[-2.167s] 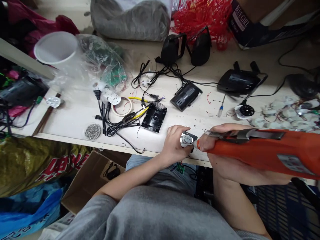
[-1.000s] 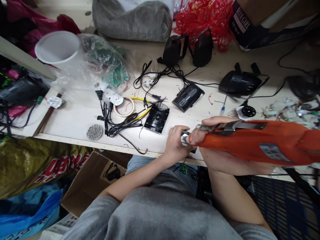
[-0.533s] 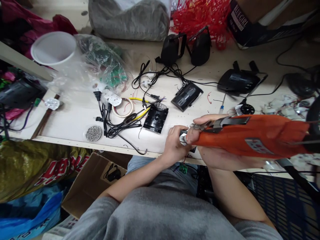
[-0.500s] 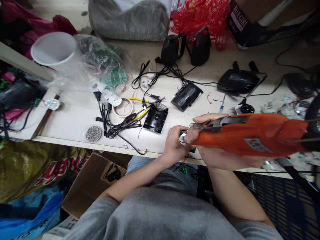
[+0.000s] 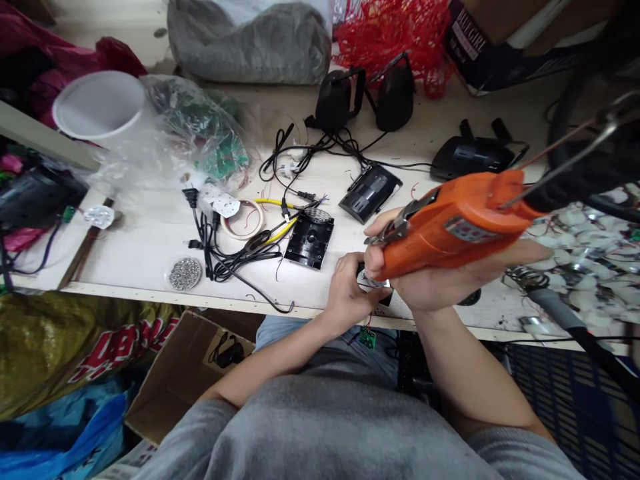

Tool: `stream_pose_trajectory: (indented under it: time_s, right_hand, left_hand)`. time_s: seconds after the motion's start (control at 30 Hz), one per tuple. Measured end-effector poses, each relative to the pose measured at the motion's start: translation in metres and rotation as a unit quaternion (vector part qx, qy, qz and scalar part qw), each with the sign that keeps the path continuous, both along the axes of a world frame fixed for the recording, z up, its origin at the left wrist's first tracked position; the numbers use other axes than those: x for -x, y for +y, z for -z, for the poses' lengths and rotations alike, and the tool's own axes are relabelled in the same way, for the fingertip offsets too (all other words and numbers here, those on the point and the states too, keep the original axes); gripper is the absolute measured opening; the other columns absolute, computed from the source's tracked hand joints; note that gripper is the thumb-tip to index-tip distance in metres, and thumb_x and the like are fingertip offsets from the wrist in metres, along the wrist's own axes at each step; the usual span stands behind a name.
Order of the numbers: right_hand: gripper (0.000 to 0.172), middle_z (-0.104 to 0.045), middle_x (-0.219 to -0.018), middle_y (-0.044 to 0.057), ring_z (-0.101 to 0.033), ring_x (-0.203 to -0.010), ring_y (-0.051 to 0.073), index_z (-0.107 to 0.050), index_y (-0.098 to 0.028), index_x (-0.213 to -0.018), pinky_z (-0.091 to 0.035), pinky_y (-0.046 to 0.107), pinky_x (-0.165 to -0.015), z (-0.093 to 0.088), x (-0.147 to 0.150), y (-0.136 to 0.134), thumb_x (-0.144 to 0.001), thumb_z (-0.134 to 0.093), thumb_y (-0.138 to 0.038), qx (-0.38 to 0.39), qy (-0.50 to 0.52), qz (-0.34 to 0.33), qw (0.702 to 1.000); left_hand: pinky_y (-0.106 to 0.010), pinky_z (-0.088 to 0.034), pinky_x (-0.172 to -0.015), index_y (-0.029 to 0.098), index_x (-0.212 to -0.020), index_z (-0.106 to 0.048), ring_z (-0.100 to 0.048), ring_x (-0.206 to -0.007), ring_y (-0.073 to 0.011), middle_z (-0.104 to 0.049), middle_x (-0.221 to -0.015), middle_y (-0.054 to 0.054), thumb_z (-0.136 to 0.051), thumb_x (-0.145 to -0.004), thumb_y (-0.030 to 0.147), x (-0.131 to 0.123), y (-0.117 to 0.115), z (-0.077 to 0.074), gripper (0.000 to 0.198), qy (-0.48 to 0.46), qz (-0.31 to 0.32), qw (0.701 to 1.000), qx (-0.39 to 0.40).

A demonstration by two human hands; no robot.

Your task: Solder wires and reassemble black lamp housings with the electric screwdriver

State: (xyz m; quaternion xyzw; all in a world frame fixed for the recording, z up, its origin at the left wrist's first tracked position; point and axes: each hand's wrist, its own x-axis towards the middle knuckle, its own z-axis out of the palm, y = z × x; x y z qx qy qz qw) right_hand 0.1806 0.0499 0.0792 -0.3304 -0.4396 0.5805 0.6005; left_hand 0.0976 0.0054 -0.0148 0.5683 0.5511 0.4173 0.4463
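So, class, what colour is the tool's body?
The tool's body is orange, clearest in the head view.

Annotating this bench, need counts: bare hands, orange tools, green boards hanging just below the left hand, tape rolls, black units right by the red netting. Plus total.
Bare hands: 2 (left hand, right hand)
Orange tool: 1
Green board: 1
Tape roll: 1
Black units: 2 (left unit, right unit)
Total: 7

At the counter (image 5: 140, 257), a white tub (image 5: 100, 103) is noted at ten o'clock, a grey bundle (image 5: 247, 50) at eleven, red netting (image 5: 393, 37) at one, a carton (image 5: 487, 63) marked "BLUE GIRL" between one and two. Lower, at eight, a gold bag (image 5: 45, 360) and a blue bag (image 5: 60, 427) are recorded.
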Motion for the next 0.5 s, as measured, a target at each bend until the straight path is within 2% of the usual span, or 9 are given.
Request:
stream_pose_trajectory:
  time_s: [0.07, 0.13, 0.27, 0.37, 0.5]
  right_hand:
    - [0.086, -0.065, -0.067, 0.004, -0.051, -0.042, 0.016, -0.073, -0.023, -0.084, -0.042, 0.031, -0.036, -0.003, -0.002, 0.000, -0.058, -0.048, -0.101, 0.006, -0.015, -0.012, 1.000]
    - [0.091, -0.062, -0.060, 0.003, -0.052, -0.042, 0.017, -0.073, -0.023, -0.082, -0.044, 0.032, -0.038, -0.006, -0.002, 0.002, -0.058, -0.039, -0.104, 0.012, -0.031, -0.023, 0.999]
    - [0.095, -0.054, -0.048, 0.001, -0.050, -0.038, 0.017, -0.071, -0.024, -0.072, -0.046, 0.033, -0.036, -0.011, 0.003, 0.006, -0.056, -0.029, -0.107, 0.019, -0.035, 0.003, 0.999]
    - [0.085, -0.059, -0.051, 0.000, -0.052, -0.038, 0.017, -0.072, -0.025, -0.077, -0.049, 0.034, -0.039, -0.018, -0.006, 0.000, -0.060, -0.042, -0.102, 0.017, -0.032, -0.003, 0.999]
    - [0.062, -0.068, -0.062, 0.001, -0.066, -0.054, 0.022, -0.075, -0.028, -0.094, -0.054, 0.038, -0.053, -0.027, -0.039, -0.020, -0.071, -0.059, -0.083, 0.020, -0.046, -0.014, 0.999]
  left_hand:
    - [-0.041, -0.051, -0.087, 0.021, -0.105, -0.057, -0.062, -0.100, -0.0261, -0.066, -0.102, -0.005, -0.082, -0.066, 0.022, 0.000, 0.000, 0.000, 0.046, 0.003, -0.002, 1.000, -0.009]
    - [-0.040, -0.051, -0.087, 0.021, -0.105, -0.058, -0.062, -0.100, -0.0254, -0.065, -0.102, -0.004, -0.082, -0.066, 0.022, 0.000, -0.001, 0.000, 0.046, 0.011, 0.002, 1.000, -0.013]
    - [-0.040, -0.050, -0.086, 0.019, -0.102, -0.058, -0.062, -0.098, -0.0252, -0.065, -0.101, -0.005, -0.085, -0.064, 0.020, 0.000, -0.001, 0.000, 0.046, 0.029, 0.001, 0.999, -0.014]
    - [-0.039, -0.050, -0.085, 0.019, -0.102, -0.057, -0.061, -0.098, -0.0248, -0.065, -0.100, -0.005, -0.085, -0.064, 0.018, 0.001, 0.001, -0.001, 0.047, 0.031, 0.002, 0.999, -0.032]
    - [-0.039, -0.049, -0.088, 0.022, -0.099, -0.057, -0.061, -0.101, -0.0237, -0.066, -0.103, -0.004, -0.086, -0.066, 0.018, 0.005, 0.004, -0.002, 0.043, 0.034, 0.044, 0.995, -0.080]
